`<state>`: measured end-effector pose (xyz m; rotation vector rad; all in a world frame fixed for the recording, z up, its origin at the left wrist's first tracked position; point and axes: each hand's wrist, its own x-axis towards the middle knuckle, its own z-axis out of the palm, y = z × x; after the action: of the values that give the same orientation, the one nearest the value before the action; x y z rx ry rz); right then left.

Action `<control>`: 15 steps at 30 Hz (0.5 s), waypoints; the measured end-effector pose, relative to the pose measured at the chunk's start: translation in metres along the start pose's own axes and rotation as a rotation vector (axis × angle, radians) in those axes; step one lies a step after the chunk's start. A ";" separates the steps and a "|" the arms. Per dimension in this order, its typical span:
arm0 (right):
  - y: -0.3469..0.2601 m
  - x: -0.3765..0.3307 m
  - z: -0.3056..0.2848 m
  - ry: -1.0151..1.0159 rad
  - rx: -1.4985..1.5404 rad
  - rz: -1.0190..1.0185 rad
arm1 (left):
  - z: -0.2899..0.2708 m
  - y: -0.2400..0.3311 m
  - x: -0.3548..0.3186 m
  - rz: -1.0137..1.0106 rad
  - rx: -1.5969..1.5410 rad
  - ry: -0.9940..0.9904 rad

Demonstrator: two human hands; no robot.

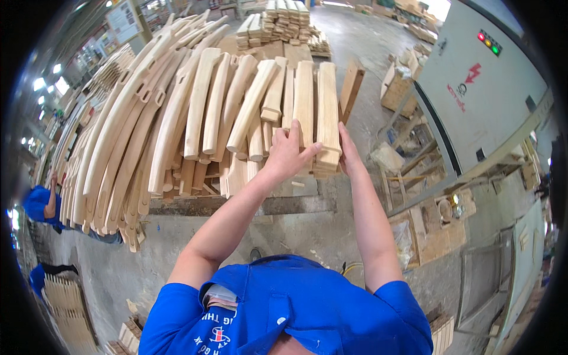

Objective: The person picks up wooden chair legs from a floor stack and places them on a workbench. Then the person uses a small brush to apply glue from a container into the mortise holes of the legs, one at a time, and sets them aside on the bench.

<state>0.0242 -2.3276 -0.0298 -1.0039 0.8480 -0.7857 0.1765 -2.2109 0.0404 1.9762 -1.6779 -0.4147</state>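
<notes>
A row of pale wooden furniture legs, slightly curved, lies on a pile in front of me. My left hand (286, 155) rests at the near ends with fingers spread; its thumb reaches right, to the near end of the rightmost pale leg (327, 112). Its raised finger touches the neighbouring leg (304, 97). Against the right side of the rightmost leg lies my right hand (349, 152), fingers stretched out; its thumb is hidden. A browner wooden piece (352, 86) stands tilted just beyond it. Left of my hands, another leg (254, 106) lies aslant across the pile.
Long curved wooden parts (127, 118) with slots are heaped at left. Stacked wood blocks (287, 21) stand behind. A grey electrical cabinet (479, 77) with indicator lights rises at right, beside a wooden crate (402, 83). Another person (44, 204) in blue is at far left.
</notes>
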 end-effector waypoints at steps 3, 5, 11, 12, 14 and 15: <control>0.002 0.001 0.002 -0.076 0.040 -0.052 | -0.009 -0.008 0.009 -0.139 -0.498 0.052; 0.001 -0.001 0.015 -0.087 0.049 -0.047 | -0.009 -0.027 0.016 -0.315 -0.878 0.053; 0.012 0.011 -0.003 -0.118 0.171 -0.061 | 0.015 -0.022 0.029 -0.406 -1.279 -0.237; 0.013 0.009 -0.009 -0.131 0.196 -0.061 | 0.015 -0.010 0.028 -0.381 -1.306 -0.259; 0.007 0.001 0.016 -0.220 0.266 -0.042 | 0.016 -0.024 0.027 -0.404 -1.320 -0.256; 0.005 -0.003 0.018 -0.260 0.325 -0.039 | 0.021 -0.022 0.026 -0.388 -1.248 -0.251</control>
<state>0.0393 -2.3167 -0.0282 -0.8121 0.4603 -0.7773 0.1885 -2.2382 0.0135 1.2412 -0.7099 -1.4574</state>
